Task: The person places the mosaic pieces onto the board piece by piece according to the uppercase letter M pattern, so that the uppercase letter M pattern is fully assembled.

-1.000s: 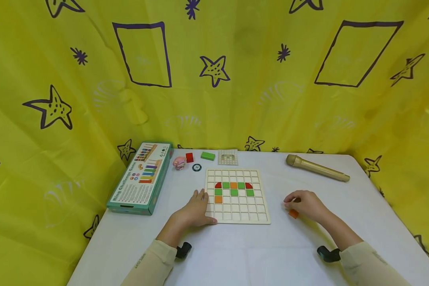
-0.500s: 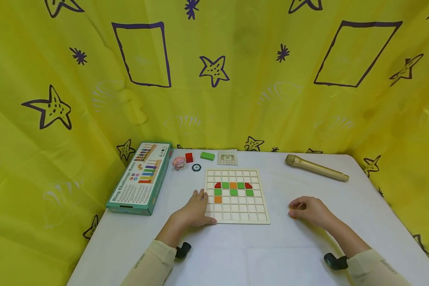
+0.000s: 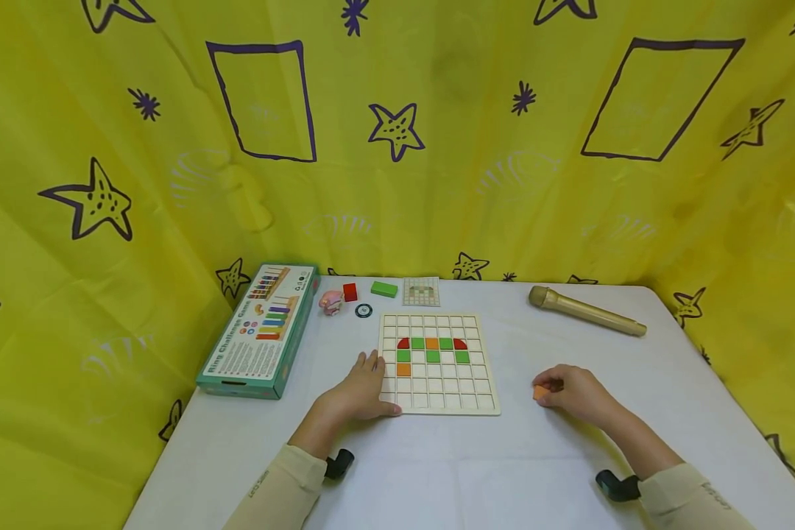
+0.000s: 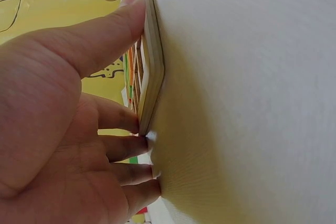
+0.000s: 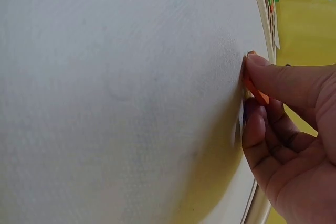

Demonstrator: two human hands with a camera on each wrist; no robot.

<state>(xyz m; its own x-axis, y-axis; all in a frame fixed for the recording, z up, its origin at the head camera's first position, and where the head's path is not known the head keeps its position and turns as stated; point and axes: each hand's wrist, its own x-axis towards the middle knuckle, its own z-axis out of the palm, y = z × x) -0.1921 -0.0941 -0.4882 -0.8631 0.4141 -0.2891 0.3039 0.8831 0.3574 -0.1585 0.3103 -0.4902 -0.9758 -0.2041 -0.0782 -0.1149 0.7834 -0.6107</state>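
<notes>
A pale wooden grid board lies mid-table, with red, green and orange tiles set in some squares of its upper left and middle. My left hand rests along the board's left edge, fingers spread and straight; in the left wrist view the thumb lies against the board's rim and the fingertips touch the cloth. To the right of the board, low over the table, my right hand pinches an orange tile between thumb and curled fingers. The right wrist view shows this orange tile tilted under the thumb.
Behind the board are a small pattern card, a green block, a red block, a pink figure and a round token. A game box lies left, a gold microphone back right.
My right hand has moved slightly right and down to the orange tile that lay beneath it and now pinches it. The left hand and the board have stayed put.
</notes>
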